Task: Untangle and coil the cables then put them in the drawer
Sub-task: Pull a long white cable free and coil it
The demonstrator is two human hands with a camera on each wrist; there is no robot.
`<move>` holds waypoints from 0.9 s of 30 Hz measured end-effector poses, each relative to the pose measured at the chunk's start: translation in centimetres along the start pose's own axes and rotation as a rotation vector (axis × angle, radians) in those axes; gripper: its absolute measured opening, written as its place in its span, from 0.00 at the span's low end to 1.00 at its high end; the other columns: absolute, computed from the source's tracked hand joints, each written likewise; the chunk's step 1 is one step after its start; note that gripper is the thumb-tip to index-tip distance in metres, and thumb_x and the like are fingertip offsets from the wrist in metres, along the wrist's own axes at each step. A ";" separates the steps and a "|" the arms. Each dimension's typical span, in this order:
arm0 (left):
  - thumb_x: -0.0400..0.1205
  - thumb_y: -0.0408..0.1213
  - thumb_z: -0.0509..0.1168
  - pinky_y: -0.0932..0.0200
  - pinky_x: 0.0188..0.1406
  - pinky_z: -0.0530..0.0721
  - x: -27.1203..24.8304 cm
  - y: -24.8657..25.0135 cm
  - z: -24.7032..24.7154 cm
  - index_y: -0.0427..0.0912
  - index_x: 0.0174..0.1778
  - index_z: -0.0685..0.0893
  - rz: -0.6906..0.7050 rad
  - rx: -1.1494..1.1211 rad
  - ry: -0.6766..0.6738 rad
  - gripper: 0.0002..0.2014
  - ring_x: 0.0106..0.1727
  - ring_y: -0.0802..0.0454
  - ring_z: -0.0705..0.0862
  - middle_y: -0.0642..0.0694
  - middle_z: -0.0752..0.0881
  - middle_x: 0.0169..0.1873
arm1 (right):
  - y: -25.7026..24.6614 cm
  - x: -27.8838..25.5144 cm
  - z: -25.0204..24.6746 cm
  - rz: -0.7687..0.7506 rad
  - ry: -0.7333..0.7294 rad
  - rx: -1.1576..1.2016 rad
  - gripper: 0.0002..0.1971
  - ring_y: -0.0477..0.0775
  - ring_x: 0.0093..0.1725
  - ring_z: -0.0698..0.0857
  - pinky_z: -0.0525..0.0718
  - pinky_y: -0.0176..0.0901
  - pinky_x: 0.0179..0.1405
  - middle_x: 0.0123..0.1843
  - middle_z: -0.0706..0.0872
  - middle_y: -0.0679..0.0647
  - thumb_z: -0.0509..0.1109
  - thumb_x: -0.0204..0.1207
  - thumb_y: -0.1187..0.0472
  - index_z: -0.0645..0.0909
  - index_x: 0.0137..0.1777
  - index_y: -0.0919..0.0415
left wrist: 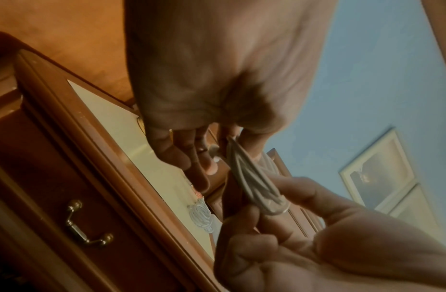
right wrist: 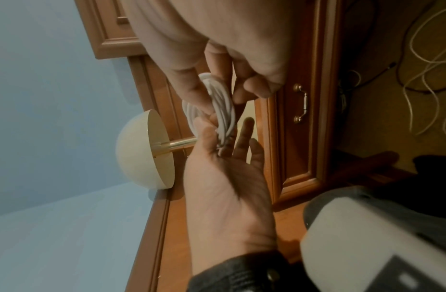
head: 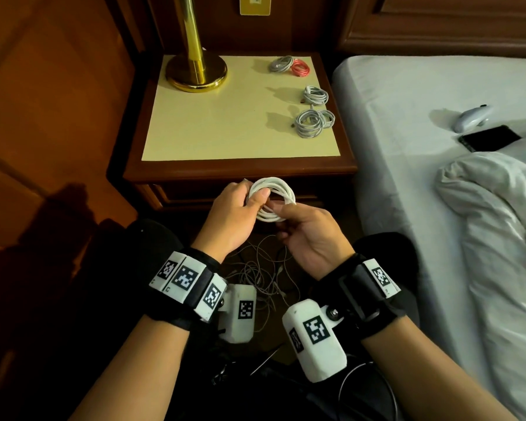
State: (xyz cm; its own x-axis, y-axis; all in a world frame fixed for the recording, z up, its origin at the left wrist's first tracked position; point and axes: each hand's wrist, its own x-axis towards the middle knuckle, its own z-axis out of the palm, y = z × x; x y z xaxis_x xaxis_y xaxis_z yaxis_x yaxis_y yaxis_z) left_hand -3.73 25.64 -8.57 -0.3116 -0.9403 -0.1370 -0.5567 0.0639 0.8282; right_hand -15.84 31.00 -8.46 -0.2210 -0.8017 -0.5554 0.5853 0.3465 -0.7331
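A white cable coil [head: 272, 197] hangs in front of the nightstand's shut drawer [head: 192, 194]. My left hand [head: 252, 192] grips its left side, thumb over the loops. My right hand [head: 281, 212] pinches its lower edge. In the right wrist view the coil [right wrist: 220, 104] sits between the right hand's fingers [right wrist: 191, 92] and the left hand's thumb [right wrist: 204, 126]. The left wrist view shows the coil [left wrist: 254, 187] edge-on, and the drawer handle [left wrist: 89, 225]. Coiled cables lie on the nightstand: a grey and red pair [head: 289, 66], a grey one [head: 316, 95] and another grey one [head: 315, 123].
A tangle of thin loose cables [head: 264, 275] lies on the floor between my knees. A brass lamp base [head: 196, 71] stands at the nightstand's back left. The bed [head: 407, 95] is on the right, with a black phone [head: 489, 138] and a white device [head: 471, 117] on it.
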 end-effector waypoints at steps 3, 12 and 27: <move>0.87 0.46 0.57 0.59 0.49 0.71 0.1 -0.2 0.3 0.40 0.53 0.81 -0.011 0.022 0.002 0.14 0.53 0.50 0.79 0.43 0.78 0.52 | 0.2 0.0 0.1 0.051 0.024 0.011 0.07 0.44 0.29 0.75 0.68 0.36 0.28 0.31 0.87 0.52 0.67 0.72 0.76 0.87 0.41 0.68; 0.87 0.42 0.59 0.64 0.49 0.69 0.2 -0.3 0.7 0.44 0.53 0.81 -0.023 -0.040 0.061 0.08 0.53 0.51 0.78 0.43 0.76 0.54 | 0.2 0.2 0.3 0.182 -0.068 0.032 0.10 0.45 0.27 0.66 0.62 0.37 0.28 0.35 0.79 0.52 0.61 0.73 0.73 0.84 0.41 0.63; 0.85 0.34 0.63 0.43 0.69 0.79 -0.1 -0.6 -0.2 0.48 0.43 0.87 -0.198 -0.515 -0.066 0.10 0.57 0.46 0.86 0.47 0.90 0.45 | 0.5 -0.2 -0.1 0.109 -0.239 0.029 0.10 0.45 0.28 0.67 0.62 0.39 0.30 0.33 0.76 0.50 0.60 0.58 0.71 0.78 0.37 0.61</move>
State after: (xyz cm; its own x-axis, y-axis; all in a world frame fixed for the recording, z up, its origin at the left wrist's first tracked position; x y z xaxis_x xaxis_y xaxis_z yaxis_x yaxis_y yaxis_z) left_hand -3.26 25.61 -8.95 -0.2961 -0.8938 -0.3369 -0.1662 -0.2991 0.9396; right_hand -15.57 31.34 -8.75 0.0335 -0.8538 -0.5195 0.6183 0.4261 -0.6604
